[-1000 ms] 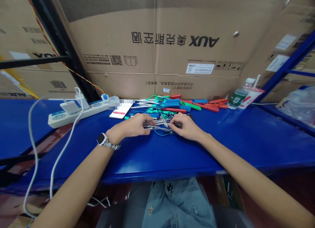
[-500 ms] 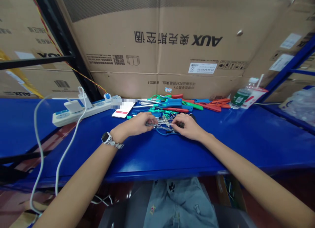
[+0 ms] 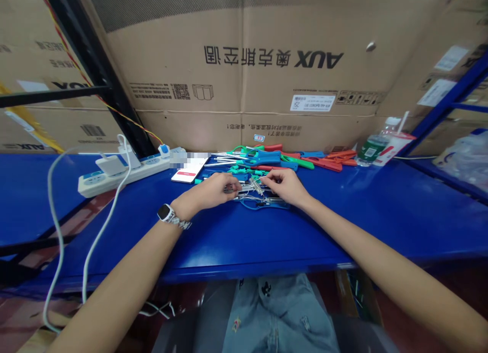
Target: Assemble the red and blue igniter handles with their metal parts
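My left hand (image 3: pixel 220 189) curls its fingers around the end of a thin metal rod (image 3: pixel 239 194) at the left of an opened lighter. The open blue casing (image 3: pixel 253 206) of that lighter lies on the table, with thin wires and small dark parts around it. A small clear part (image 3: pixel 256 186) sits between my two hands. Thumb and fingertips of my right hand (image 3: pixel 287 188) are pinched together beside the clear part, and what they hold is too small to make out. Just behind my hands are green small parts (image 3: pixel 239 170).
Blue lighter-like handles (image 3: pixel 263 157) and red ones (image 3: pixel 328 163) are heaped behind my hands. A phone (image 3: pixel 189 169) and a power strip (image 3: pixel 147 166) lie left. At the right stand a water bottle (image 3: pixel 370 150) and a cup (image 3: pixel 394 145). A large carton (image 3: pixel 171 53) backs the table.
My right hand has moved slightly up and left, letting more of the opened casing show beneath it. My left hand stays nearly in place.
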Action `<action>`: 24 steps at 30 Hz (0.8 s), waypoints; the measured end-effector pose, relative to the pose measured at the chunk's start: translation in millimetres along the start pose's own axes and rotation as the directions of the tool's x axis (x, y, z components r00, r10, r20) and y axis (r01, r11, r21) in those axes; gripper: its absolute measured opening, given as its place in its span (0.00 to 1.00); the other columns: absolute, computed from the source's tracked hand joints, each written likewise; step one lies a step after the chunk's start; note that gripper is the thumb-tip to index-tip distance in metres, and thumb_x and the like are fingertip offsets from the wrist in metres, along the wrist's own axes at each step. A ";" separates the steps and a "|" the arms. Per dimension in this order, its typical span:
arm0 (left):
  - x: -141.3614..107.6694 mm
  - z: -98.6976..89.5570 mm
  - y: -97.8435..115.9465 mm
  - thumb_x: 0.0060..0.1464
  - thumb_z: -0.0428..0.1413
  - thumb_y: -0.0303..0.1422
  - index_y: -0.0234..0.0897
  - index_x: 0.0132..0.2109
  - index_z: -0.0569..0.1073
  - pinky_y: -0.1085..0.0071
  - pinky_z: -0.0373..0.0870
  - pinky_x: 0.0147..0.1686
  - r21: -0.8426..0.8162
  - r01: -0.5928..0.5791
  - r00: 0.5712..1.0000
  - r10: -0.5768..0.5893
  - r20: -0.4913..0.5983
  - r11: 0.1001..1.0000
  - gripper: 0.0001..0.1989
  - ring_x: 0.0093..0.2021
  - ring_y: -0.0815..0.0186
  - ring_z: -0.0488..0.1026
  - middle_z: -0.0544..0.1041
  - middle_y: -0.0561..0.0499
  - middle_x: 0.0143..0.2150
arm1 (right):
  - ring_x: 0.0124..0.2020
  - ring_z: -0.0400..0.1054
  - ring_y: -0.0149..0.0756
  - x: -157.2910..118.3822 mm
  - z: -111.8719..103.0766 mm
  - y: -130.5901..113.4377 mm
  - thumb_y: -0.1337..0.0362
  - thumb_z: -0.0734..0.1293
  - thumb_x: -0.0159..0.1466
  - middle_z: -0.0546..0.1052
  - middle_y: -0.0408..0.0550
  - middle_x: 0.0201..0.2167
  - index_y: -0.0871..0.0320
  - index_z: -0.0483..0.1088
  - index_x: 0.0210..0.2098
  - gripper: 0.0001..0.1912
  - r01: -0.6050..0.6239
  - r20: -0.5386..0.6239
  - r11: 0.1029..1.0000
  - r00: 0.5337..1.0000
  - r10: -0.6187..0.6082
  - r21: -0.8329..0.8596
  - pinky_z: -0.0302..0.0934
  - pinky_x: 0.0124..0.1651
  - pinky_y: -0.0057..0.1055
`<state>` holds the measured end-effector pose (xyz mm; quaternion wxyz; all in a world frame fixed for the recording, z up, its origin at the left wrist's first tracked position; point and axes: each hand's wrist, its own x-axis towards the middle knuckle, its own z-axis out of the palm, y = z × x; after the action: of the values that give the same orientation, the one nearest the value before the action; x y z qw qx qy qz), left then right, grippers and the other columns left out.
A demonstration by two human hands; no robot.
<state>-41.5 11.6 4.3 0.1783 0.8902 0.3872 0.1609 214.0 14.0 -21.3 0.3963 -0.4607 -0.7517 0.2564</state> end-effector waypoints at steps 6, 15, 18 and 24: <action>2.1 2.6 3.0 0.62 0.55 0.35 0.36 0.44 0.79 0.66 0.68 0.38 0.025 -0.042 0.999 0.042 -0.021 0.999 0.10 0.37 0.64 0.73 0.77 0.46 0.41 | 0.22 0.61 0.32 12.1 -0.2 -12.7 0.50 0.70 0.65 0.71 0.43 0.19 0.57 0.78 0.27 0.18 -0.013 0.002 0.994 1.000 0.013 0.109 0.57 0.28 0.33; 11.5 -2.3 -5.0 0.69 0.50 0.39 0.37 0.35 0.71 0.68 0.59 0.31 0.016 -0.045 0.973 0.047 -0.225 0.999 0.14 0.28 0.67 0.65 0.72 0.52 0.29 | 0.24 0.66 0.34 42.3 -9.0 -29.7 0.46 0.69 0.65 0.72 0.43 0.18 0.56 0.78 0.29 0.20 0.043 -0.081 0.979 0.996 -0.027 0.201 0.63 0.32 0.35; 22.4 -11.6 -4.9 0.68 0.51 0.38 0.37 0.39 0.73 0.69 0.59 0.30 0.078 -0.032 0.966 0.051 -0.255 0.996 0.11 0.27 0.67 0.64 0.71 0.53 0.28 | 0.24 0.68 0.35 46.7 -15.3 -18.7 0.43 0.70 0.62 0.73 0.44 0.19 0.55 0.77 0.28 0.22 -0.007 -0.110 0.975 0.993 0.032 0.220 0.64 0.32 0.36; 59.5 -23.7 -4.8 0.68 0.50 0.34 0.36 0.40 0.75 0.67 0.62 0.34 0.197 -0.019 0.988 0.049 -0.148 0.980 0.11 0.28 0.65 0.66 0.73 0.51 0.28 | 0.27 0.70 0.36 43.5 -15.6 11.0 0.56 0.72 0.59 0.77 0.43 0.25 0.57 0.75 0.45 0.17 -0.072 -0.133 0.979 0.986 0.098 0.189 0.65 0.35 0.36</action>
<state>-16.1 63.6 32.0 0.0575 0.8950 0.3982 0.1926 221.0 58.2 -5.3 0.4780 -0.4712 -0.6743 0.3078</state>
